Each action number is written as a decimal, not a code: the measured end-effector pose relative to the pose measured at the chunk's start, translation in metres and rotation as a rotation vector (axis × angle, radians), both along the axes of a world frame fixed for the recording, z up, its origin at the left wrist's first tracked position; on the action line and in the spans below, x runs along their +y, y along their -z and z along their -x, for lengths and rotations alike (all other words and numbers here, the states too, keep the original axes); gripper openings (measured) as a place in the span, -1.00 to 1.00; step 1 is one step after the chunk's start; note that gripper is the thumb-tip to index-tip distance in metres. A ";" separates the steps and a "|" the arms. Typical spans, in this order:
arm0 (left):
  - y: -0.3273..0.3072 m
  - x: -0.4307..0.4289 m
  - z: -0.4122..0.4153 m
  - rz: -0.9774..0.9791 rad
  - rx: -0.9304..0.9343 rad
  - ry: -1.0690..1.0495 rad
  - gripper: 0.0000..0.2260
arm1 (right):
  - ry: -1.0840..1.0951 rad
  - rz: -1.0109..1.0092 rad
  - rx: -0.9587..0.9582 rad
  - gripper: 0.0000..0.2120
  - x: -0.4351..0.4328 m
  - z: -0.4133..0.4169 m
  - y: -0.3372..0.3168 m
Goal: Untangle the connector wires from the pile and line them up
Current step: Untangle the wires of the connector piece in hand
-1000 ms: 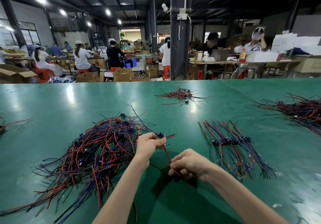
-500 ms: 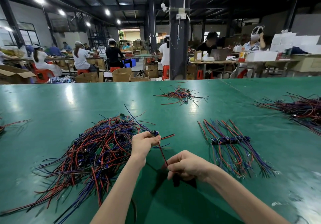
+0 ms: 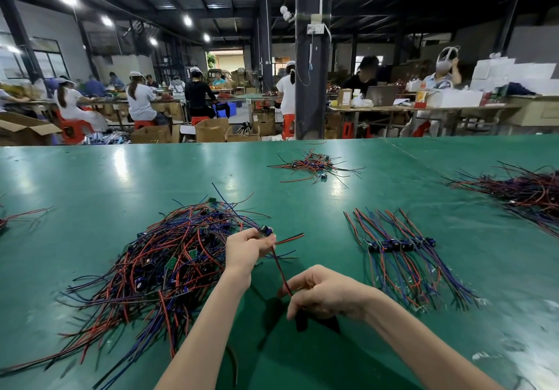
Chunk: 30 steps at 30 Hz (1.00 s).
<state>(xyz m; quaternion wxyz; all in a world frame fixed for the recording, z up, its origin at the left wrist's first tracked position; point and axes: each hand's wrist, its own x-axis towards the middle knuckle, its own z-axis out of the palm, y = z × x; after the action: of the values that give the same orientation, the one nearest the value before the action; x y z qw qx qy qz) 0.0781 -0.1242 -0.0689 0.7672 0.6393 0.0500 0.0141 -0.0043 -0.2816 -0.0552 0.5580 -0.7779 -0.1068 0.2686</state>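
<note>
Barely shifted: left grip (image 3: 249,247) pinches connector (image 3: 266,231), right grip (image 3: 325,293) its wire (image 3: 279,268), between pile (image 3: 169,262) and row (image 3: 402,244).

A bare strip of green table top (image 3: 320,217) is left between the tangled heap of red, blue and black wires (image 3: 157,268) and the combed row of wires with dark connectors (image 3: 402,253). Its near end is crossed by a red-and-black wire (image 3: 279,268) stretched between the left hand (image 3: 246,249) and the right hand (image 3: 326,293).

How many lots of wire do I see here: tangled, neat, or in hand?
Tangled piles: 3
Neat row: 1
Bunch cut off at the left edge: 1
Wire held by left hand and right hand: 1
Total: 6
</note>
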 end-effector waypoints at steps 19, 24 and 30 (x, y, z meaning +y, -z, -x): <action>-0.006 -0.001 0.004 0.105 0.035 0.013 -0.91 | -0.165 -0.057 0.017 -0.73 -0.007 -0.002 -0.002; -0.007 0.001 0.003 0.119 0.039 0.005 -0.91 | -0.116 -0.143 0.183 -0.74 -0.010 -0.008 0.001; -0.011 0.009 0.000 0.164 0.098 -0.034 -0.79 | 0.032 -0.137 0.264 -0.71 -0.013 -0.013 0.005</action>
<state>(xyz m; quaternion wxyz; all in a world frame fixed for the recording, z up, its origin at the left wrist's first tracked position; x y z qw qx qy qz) 0.0783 -0.1157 -0.0576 0.8131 0.5734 0.0997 -0.0083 0.0092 -0.2948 -0.0600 0.6231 -0.6975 -0.0381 0.3517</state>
